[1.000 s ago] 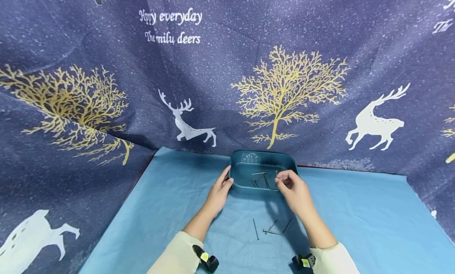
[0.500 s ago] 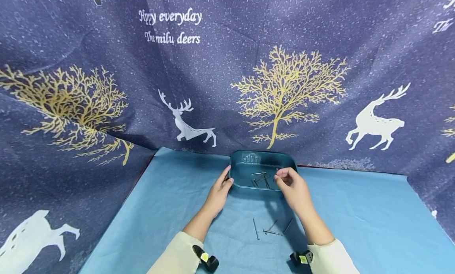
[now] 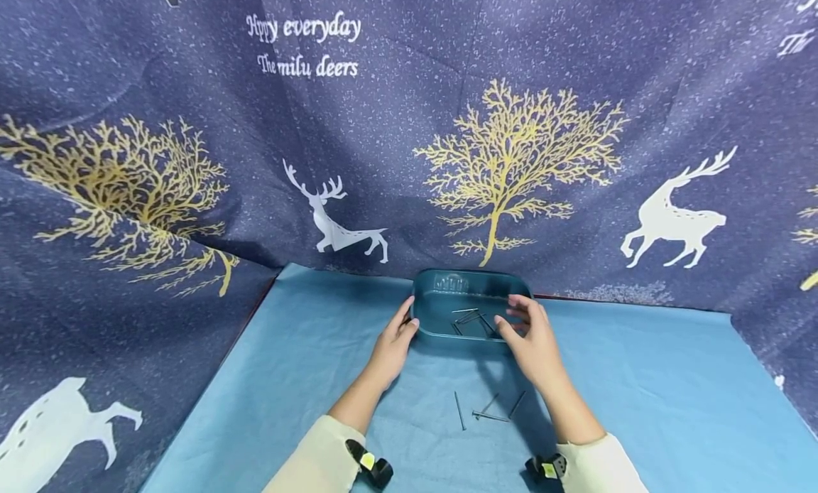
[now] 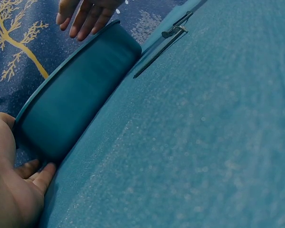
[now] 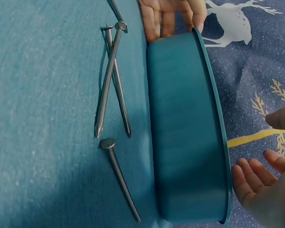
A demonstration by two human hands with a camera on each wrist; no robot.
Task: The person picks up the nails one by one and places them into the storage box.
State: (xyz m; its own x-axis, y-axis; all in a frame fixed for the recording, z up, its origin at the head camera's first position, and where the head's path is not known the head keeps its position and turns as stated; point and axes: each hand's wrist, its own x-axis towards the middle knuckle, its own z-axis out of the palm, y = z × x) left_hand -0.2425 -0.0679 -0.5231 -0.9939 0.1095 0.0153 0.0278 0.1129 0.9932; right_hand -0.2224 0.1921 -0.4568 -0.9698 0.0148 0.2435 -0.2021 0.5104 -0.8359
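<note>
A teal rectangular plastic box (image 3: 441,334) with several nails (image 3: 469,319) inside stands at the back of the cloth. My left hand (image 3: 391,347) holds the box's left end; in the left wrist view its thumb lies by the rim and its fingers reach around the lower side. My right hand (image 3: 532,340) is over the box's right end, thumb and fingers spread apart with nothing between them. In front of the box several loose nails (image 3: 491,416) lie on the cloth, some crossing. The right wrist view shows these nails (image 5: 115,78) close up, beside the box wall (image 5: 185,128).
Light blue cloth (image 3: 307,337) covers the table. Right behind the box hangs a dark blue curtain (image 3: 396,123) printed with deer and yellow trees. Each wrist carries a small black camera on a strap.
My right thumb and fingers have parted and released a nail, which has dropped among those in the box. The left hand keeps its place on the box.
</note>
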